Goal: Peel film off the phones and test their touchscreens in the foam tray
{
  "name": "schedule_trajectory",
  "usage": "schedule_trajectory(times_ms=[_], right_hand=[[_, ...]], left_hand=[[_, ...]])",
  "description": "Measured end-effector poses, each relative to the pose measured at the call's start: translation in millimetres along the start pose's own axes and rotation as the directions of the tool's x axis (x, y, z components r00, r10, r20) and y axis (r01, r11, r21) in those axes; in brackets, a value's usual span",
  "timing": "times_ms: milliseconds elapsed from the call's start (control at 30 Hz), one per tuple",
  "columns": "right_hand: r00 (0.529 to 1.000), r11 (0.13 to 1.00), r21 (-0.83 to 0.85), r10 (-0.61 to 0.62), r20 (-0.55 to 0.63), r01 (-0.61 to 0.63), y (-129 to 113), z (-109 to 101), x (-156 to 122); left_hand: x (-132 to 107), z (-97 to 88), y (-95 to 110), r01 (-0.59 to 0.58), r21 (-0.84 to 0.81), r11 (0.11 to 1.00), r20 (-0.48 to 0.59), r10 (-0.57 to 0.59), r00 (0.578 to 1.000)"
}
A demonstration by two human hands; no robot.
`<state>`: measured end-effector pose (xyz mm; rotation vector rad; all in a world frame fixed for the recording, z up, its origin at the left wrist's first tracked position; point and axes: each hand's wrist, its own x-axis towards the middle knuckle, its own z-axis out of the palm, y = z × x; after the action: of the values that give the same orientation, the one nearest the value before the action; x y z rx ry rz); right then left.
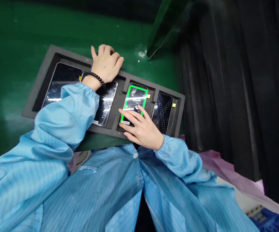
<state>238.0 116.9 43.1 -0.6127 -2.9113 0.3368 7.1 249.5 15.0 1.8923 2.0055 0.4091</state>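
A dark grey foam tray (pixel 110 130) lies slantwise in front of me, with several phones in its recesses. My right hand (pixel 144 129) is over a phone with a green border on its lit screen (pixel 136 101); its fingers are spread, the tips at the screen's lower part and left edge. To its right, another phone (pixel 163 111) displays crossed ladder-like lines. My left hand (pixel 107 64) lies across the tray's far rim, fingers apart and bent over it, their tips partly hidden. Under that wrist is a dark-screened phone (pixel 108 100), partly covered by my sleeve. A further dark phone (pixel 65 79) sits at the far left.
The tray rests on a green surface (pixel 57 29). A green upright post (pixel 162 29) stands beyond it. Black curtain-like folds (pixel 214 80) hang on the right. Pink sheeting (pixel 216 161) and a blue plastic object (pixel 266 220) show at lower right.
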Motion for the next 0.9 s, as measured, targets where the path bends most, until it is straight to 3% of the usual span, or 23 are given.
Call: schedule_trajectory(times_ms=[567,733,900], right_hand=[[0.975,0.975,-0.011,0.223,0.01,-0.223,2,-22,-62],[0.978,0.979,-0.008,0.204,-0.038,-0.204,3,-24,-57],[0.99,0.99,0.014,0.14,-0.022,-0.14,-2,-19,-33]], left_hand=[[-1,-2.0,2,-0.006,-0.004,1.0,0.002,0.006,1.0],[0,-1.2,1,0.001,-0.006,1.0,0.0,-0.001,1.0],[-1,-0.8,0,0.001,-0.022,1.0,0.0,-0.001,1.0]])
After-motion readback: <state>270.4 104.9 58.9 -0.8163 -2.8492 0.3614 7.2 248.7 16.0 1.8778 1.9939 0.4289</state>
